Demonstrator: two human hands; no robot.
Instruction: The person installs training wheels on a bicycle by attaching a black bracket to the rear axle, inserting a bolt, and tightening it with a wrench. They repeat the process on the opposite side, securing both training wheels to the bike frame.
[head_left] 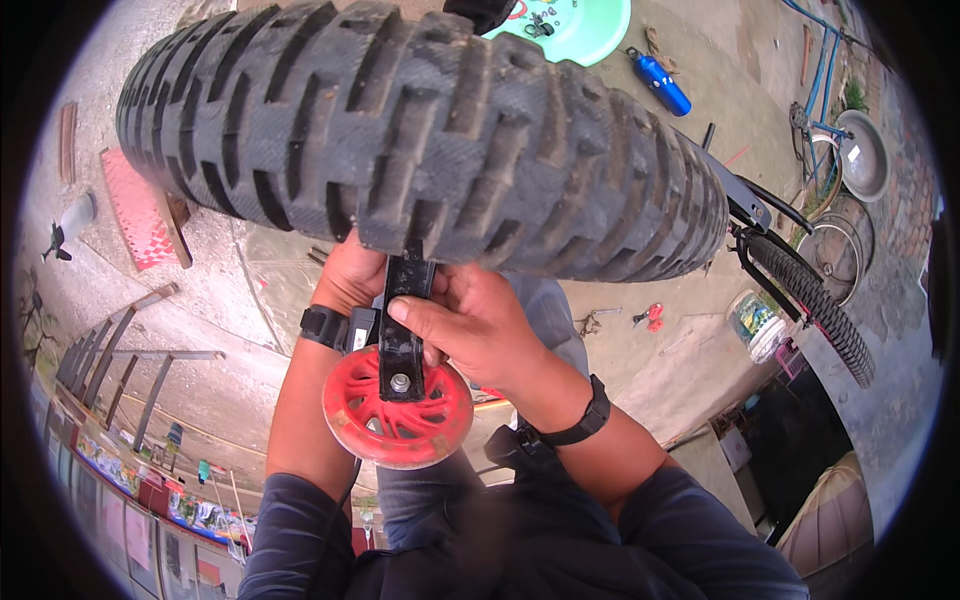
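Note:
A knobby black bicycle tyre (420, 140) fills the upper middle of the view, close in front of me. Below it hangs a training wheel with a red hub (440, 415) and a clear rim, bolted to a flat black bracket (405, 330). My right hand (480, 320) is closed on this bracket, thumb pressed on its face and fingers behind. On the bracket's other side, my left hand (352, 272) reaches up behind the tyre. Its fingers are hidden there, so what they hold does not show.
A blue bottle (660, 84) and a green basin (590, 30) with small parts lie beyond the tyre. Red-handled pliers (650, 317) and a bucket (757, 325) are at right. Another tyre (815, 300) stands near them. A metal frame (125, 360) is at left.

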